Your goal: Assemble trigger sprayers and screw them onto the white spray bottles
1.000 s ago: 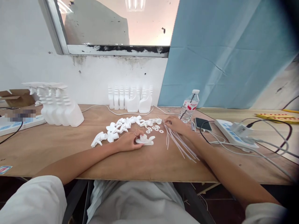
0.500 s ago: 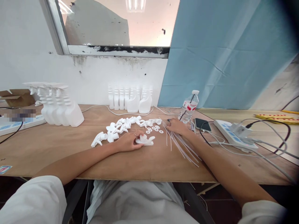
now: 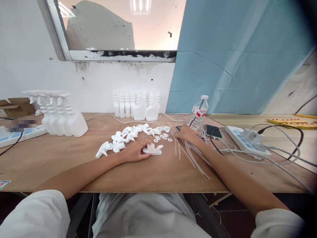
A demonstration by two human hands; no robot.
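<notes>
The left hand (image 3: pixel 137 150) has its thumb and fingers closed around a white spray head (image 3: pixel 155 151), midway between the table's (image 3: pixel 128 178) front and back edges. The right hand (image 3: pixel 187 134), fingers bent, is at the far ends of thin tubes (image 3: pixel 198 162) slanting toward the front edge (whether it grips any, I cannot tell).
</notes>
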